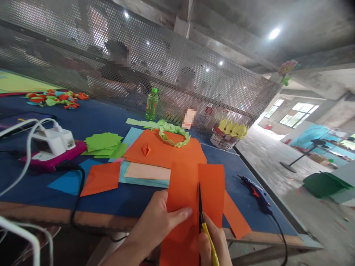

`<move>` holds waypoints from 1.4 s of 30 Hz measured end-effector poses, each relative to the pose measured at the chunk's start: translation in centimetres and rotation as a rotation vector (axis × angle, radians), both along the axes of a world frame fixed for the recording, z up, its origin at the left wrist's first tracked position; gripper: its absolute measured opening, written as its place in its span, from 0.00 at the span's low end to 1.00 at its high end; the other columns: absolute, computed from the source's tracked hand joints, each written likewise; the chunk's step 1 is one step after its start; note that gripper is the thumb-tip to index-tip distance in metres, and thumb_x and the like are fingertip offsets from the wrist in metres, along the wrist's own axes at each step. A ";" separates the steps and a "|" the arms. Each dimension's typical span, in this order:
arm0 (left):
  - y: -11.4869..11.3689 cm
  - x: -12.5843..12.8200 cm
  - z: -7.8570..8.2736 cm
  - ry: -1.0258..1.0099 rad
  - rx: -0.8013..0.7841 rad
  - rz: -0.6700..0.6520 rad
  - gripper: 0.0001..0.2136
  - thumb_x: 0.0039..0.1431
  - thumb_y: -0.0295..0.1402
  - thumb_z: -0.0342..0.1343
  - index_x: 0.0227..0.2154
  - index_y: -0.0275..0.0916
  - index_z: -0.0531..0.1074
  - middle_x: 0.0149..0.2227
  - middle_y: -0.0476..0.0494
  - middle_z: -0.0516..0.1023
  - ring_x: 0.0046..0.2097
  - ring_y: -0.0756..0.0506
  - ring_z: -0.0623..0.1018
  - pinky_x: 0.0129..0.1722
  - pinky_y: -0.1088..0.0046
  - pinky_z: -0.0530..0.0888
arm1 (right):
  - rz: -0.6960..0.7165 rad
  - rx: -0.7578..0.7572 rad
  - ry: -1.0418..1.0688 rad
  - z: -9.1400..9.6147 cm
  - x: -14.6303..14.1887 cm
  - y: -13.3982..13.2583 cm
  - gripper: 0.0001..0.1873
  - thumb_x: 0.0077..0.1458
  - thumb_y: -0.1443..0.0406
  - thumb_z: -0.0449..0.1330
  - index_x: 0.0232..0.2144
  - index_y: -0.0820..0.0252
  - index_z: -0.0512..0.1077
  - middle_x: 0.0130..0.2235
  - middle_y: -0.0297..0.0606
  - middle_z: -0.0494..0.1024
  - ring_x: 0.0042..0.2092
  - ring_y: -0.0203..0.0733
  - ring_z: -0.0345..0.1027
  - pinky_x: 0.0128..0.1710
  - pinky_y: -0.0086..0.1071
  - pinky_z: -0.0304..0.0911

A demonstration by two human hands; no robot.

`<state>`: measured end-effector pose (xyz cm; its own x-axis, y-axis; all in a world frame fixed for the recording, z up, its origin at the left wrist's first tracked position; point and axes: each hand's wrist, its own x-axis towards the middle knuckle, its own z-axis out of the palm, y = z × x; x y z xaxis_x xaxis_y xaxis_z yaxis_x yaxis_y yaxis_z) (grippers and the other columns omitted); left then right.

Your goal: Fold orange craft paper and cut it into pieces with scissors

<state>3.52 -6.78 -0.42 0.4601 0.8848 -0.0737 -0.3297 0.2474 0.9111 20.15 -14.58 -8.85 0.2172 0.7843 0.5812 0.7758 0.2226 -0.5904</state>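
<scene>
My left hand (pixel 158 225) grips a sheet of orange paper (pixel 181 195) by its left part, thumb on top and fingers underneath. In my right hand (pixel 215 240) is a pair of scissors (pixel 206 231) with yellow handles and dark blades. The blades lie in a long cut that runs up the sheet, with a strip (pixel 212 188) on the right side of the cut. Beneath, an orange offcut (pixel 237 218) lies at the table edge. Beyond the hands are stacked orange sheets (pixel 163 155) bearing a small folded orange piece (pixel 146 149) and a green folded-paper ring (pixel 174 135).
A glue gun (pixel 255 190) with a cable lies at the right. To the left stand a magenta power strip (pixel 55 155) with white chargers, green paper squares (pixel 104 144) and an orange square (pixel 102 177). A green bottle (pixel 152 104) and a yellow-topped basket (pixel 226 140) stand near the perforated screen (pixel 172 55).
</scene>
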 end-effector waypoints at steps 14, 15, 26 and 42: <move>0.1 -0.6 0.0 0.018 0.030 -0.059 0.18 0.52 0.35 0.67 0.46 0.33 0.80 0.43 0.37 0.85 0.44 0.34 0.83 0.45 0.62 0.79 | 0.081 -0.031 0.014 3.9 -1.5 1.3 0.35 0.64 0.40 0.44 0.37 0.59 0.79 0.18 0.36 0.72 0.19 0.40 0.65 0.20 0.29 0.65; 0.1 -0.6 -0.1 0.023 0.030 -0.057 0.18 0.52 0.35 0.67 0.45 0.33 0.80 0.43 0.37 0.85 0.44 0.34 0.83 0.44 0.62 0.79 | 0.091 -0.034 0.014 4.2 -1.5 1.5 0.36 0.64 0.39 0.43 0.34 0.58 0.79 0.17 0.35 0.71 0.18 0.39 0.64 0.20 0.29 0.64; 0.3 -0.1 -0.4 -0.004 0.015 -0.070 0.17 0.50 0.36 0.69 0.43 0.34 0.81 0.42 0.39 0.85 0.46 0.33 0.82 0.46 0.63 0.78 | -0.035 0.011 0.012 1.9 -0.7 1.1 0.34 0.62 0.41 0.51 0.50 0.62 0.76 0.35 0.48 0.83 0.33 0.49 0.78 0.33 0.37 0.74; 0.4 -0.1 -0.7 -0.006 -0.012 -0.089 0.17 0.50 0.37 0.69 0.42 0.33 0.81 0.41 0.37 0.85 0.46 0.33 0.82 0.45 0.62 0.77 | -0.032 0.017 0.031 1.0 -0.3 1.3 0.31 0.63 0.43 0.53 0.51 0.61 0.75 0.33 0.45 0.81 0.34 0.49 0.77 0.34 0.36 0.73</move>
<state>3.44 -6.40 -1.15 0.5377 0.8392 -0.0813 -0.3115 0.2874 0.9058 19.86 -13.27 -7.82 0.2601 0.7669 0.5868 0.7640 0.2082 -0.6107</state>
